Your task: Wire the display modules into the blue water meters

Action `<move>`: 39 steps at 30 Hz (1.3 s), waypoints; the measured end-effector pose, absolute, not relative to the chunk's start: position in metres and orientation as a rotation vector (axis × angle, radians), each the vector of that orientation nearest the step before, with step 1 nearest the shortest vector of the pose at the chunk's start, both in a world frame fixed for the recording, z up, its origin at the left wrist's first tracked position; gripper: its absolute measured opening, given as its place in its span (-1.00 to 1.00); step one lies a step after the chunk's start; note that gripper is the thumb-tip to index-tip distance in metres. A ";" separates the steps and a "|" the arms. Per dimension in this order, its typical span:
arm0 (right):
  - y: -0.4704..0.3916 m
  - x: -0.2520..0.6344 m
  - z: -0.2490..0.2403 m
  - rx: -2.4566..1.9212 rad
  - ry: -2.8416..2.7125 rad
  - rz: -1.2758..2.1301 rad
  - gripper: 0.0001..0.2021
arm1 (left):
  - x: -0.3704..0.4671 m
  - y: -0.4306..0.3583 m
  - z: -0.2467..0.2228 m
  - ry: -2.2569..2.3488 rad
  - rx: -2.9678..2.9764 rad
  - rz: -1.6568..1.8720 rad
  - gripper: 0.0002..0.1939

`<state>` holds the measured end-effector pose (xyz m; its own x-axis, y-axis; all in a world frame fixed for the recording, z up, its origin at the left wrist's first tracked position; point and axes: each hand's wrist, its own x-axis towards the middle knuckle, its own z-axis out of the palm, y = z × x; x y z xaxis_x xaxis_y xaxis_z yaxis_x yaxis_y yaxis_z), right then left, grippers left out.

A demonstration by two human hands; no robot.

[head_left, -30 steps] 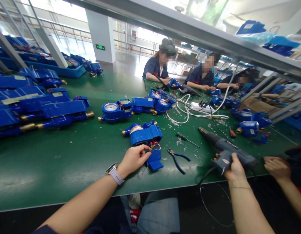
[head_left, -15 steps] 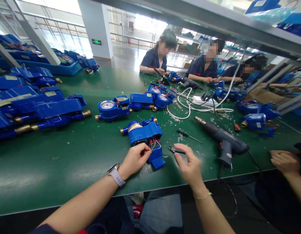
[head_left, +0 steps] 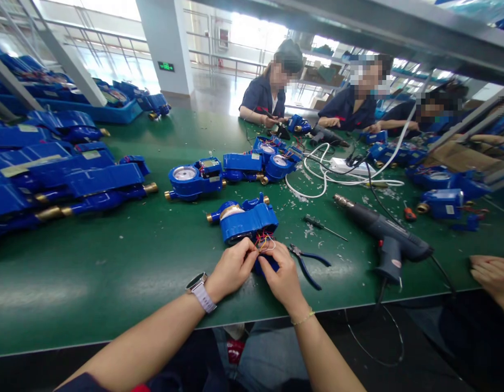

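Near the front edge of the green workbench (head_left: 133,277), the left hand (head_left: 227,273) is pinching thin coloured wires (head_left: 265,238) at the near side of the blue water meter (head_left: 249,223), lying just beyond both hands, while the right hand (head_left: 283,277) is curling its fingers at those wires, exact grip hidden, beside blue-handled pliers (head_left: 300,253).

Place: a factory workshop, we're on the assembly floor!
Bench (head_left: 113,272): long, green, people working at both sides.
Left end: finished-looking rows of blue meters (head_left: 105,182), more piled in a tub (head_left: 121,114).
Tools: heat gun (head_left: 385,228), pliers (head_left: 301,254), screwdriver (head_left: 316,221), all out.
Workers (head_left: 259,99): matching navy, lined up opposite.
Pillar (head_left: 164,32): green exit sign (head_left: 166,66) glowing.
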<state>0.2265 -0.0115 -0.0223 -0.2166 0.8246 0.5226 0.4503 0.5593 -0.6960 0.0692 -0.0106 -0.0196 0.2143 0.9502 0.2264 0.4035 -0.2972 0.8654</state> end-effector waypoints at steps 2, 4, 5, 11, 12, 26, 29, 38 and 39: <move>-0.012 0.226 -0.023 -1.054 -1.837 0.489 -0.92 | 0.070 -0.010 -0.019 1.248 1.766 1.044 -0.85; -0.012 0.224 -0.023 -1.075 -1.820 0.497 -0.95 | 0.071 -0.010 -0.020 1.229 1.710 1.056 -0.84; -0.011 0.224 -0.022 -1.085 -1.815 0.506 -0.96 | 0.071 -0.009 -0.021 1.217 1.686 1.061 -0.83; -0.004 0.225 -0.018 -1.128 -1.799 0.618 -0.94 | 0.071 -0.007 -0.023 1.166 1.548 1.068 -0.82; -0.003 0.226 -0.018 -1.130 -1.796 0.636 -0.94 | 0.071 -0.006 -0.023 1.153 1.540 1.068 -0.81; -0.001 0.223 -0.011 -1.208 -1.827 0.707 -0.95 | 0.075 -0.004 -0.013 0.970 1.264 1.221 -0.74; -0.001 0.222 -0.009 -1.232 -1.837 0.735 -0.91 | 0.072 -0.005 -0.014 1.012 1.302 1.246 -0.78; -0.003 0.225 -0.014 -1.226 -1.579 0.997 -0.82 | 0.071 -0.007 -0.012 1.160 1.613 1.052 -0.80; -0.002 0.225 -0.015 -1.215 -1.542 1.042 -0.79 | 0.072 -0.007 -0.012 1.166 1.589 1.042 -0.81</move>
